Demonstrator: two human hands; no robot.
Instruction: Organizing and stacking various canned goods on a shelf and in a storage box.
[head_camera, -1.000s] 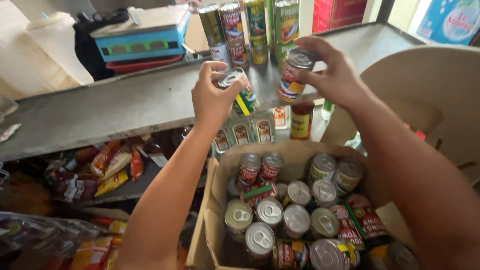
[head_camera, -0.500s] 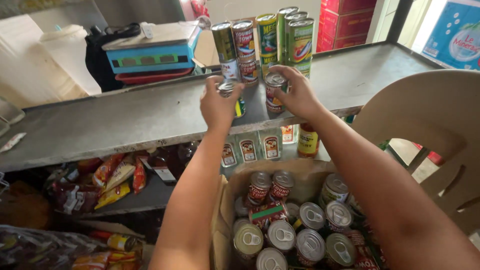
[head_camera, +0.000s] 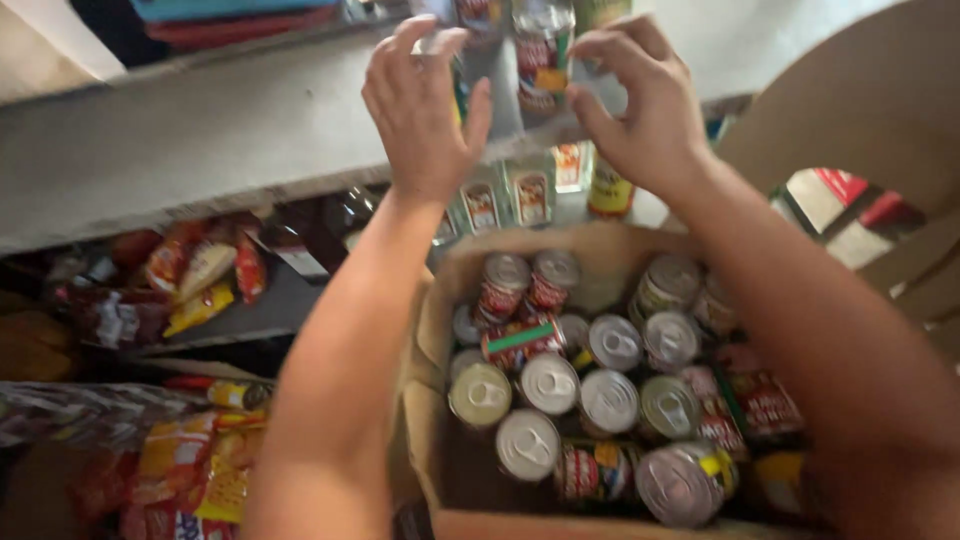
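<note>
Both my hands are raised to the grey counter at the top of the view. My left hand curls around a small tin can, which its fingers mostly hide. My right hand has its fingers spread beside an upright red-and-yellow labelled can on the counter, the fingertips at its right side. Below my arms an open cardboard box holds several tin cans, some upright and some lying on their sides.
Under the counter is a shelf with small jars and a yellow-labelled bottle. Snack packets lie on lower shelves at the left, with more packets at the bottom left. A beige plastic chair stands at the right.
The view has moved closer and tilted down toward the box. My hands have carried their cans up to the counter, and my right hand's fingers have loosened from its can.
</note>
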